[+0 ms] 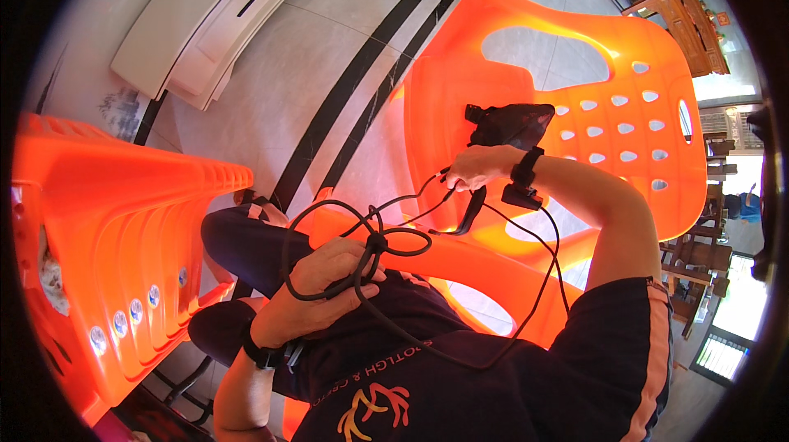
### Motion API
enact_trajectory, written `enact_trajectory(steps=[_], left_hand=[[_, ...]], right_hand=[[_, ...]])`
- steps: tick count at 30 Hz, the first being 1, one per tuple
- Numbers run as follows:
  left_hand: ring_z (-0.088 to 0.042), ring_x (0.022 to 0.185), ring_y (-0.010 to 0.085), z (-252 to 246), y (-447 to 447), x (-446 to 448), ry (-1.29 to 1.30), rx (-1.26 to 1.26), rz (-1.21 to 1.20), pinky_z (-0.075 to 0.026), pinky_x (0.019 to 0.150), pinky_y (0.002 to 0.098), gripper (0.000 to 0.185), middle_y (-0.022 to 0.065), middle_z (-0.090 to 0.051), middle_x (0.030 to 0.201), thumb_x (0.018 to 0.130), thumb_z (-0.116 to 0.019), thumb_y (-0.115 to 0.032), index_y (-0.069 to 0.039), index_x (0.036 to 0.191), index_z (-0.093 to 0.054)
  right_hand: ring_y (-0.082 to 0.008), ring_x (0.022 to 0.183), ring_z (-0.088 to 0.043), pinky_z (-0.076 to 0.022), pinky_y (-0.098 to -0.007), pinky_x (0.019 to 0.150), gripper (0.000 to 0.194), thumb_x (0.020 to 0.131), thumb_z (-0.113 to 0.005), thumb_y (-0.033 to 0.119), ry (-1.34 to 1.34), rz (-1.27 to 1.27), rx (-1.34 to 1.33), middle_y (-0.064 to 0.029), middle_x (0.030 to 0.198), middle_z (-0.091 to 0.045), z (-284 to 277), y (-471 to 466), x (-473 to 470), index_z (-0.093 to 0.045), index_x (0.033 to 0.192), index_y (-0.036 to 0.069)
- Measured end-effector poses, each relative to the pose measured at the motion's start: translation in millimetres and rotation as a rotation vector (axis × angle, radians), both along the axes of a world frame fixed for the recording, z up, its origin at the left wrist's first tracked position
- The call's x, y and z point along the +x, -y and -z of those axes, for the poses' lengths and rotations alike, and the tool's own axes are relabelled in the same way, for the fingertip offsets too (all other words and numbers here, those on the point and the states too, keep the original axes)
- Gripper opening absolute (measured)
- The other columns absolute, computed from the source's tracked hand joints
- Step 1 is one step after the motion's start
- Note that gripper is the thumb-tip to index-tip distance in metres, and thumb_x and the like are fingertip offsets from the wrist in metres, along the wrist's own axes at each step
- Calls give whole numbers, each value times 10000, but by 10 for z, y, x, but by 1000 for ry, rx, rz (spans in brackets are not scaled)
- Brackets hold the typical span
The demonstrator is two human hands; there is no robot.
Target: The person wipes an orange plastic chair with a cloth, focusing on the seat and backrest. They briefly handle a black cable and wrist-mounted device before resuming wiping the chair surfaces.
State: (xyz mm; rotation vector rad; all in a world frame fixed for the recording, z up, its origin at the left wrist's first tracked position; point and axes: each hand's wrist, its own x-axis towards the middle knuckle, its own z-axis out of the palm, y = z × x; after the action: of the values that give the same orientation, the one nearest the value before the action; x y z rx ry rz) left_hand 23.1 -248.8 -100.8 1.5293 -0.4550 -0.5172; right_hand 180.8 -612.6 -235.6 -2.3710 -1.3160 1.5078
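My left hand (323, 285) grips a looped black cable (376, 243), bunched at a knot above the fingers, in front of the dark shirt. My right hand (484, 166), farther up and to the right, pinches thin black cord near a small connector. Just beyond it, a black pouch (518, 124) rests on an orange plastic armchair (434, 103). Below the right hand hangs a black strap-like piece (473, 211). A black band with a small box (523, 195) is on my right wrist, and a cord runs down from it. Another black band (262, 349) circles my left wrist.
Stacked orange plastic seats (129, 257) stand close on the left. A white cabinet (203, 41) lies beyond them at the upper left. Carved wooden furniture (678, 29) is at the upper right. Wooden seats (696, 257) and a person in blue (747, 206) are at the far right.
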Motion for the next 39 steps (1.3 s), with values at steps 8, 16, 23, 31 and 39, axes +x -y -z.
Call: enact_trajectory(steps=[8, 16, 23, 31, 39], left_hand=[[-664, 1047, 252, 6, 7, 3, -9, 4, 23, -530, 898, 362, 188, 126, -688, 1071, 888, -756, -10, 17, 1050, -665], [-664, 1045, 252, -1, -8, -13, -5, 5, 27, -533, 897, 361, 186, 130, -680, 1075, 890, -757, -18, 16, 1048, -666], [-667, 1039, 252, 8, 2, -13, 15, 8, 25, -533, 892, 361, 199, 127, -686, 1068, 883, -762, -11, 14, 1053, -663], [-670, 1040, 254, 5, 3, -39, -17, 2, 13, -528, 903, 369, 205, 124, -695, 1068, 881, -767, -18, 10, 1055, -663], [-674, 1039, 256, -14, 47, -6, -34, 14, 71, -528, 907, 369, 210, 125, -692, 1067, 889, -763, -34, 13, 1061, -653]], right_hand=[[-353, 878, -692, -513, -475, 737, 189, 910, -673, 230, 66, -32, -7, -108, 871, -720, 27, 4, -49, -701, 1068, 130], [-354, 822, -681, -495, -472, 698, 178, 919, -655, 260, 43, 39, 80, -114, 823, -704, -98, 98, -39, -695, 1040, 135], [-331, 804, -677, -493, -452, 691, 202, 928, -638, 307, 50, 9, 80, -110, 815, -700, -71, 80, -38, -712, 1003, 134], [-324, 887, -707, -531, -433, 763, 277, 950, -611, 340, 20, 128, 87, -95, 937, -751, -177, 41, 32, -745, 1086, 140], [-325, 986, -697, -537, -434, 855, 223, 978, -617, 229, 306, 442, 293, -91, 1042, -746, -867, -75, 685, -734, 1115, 97]])
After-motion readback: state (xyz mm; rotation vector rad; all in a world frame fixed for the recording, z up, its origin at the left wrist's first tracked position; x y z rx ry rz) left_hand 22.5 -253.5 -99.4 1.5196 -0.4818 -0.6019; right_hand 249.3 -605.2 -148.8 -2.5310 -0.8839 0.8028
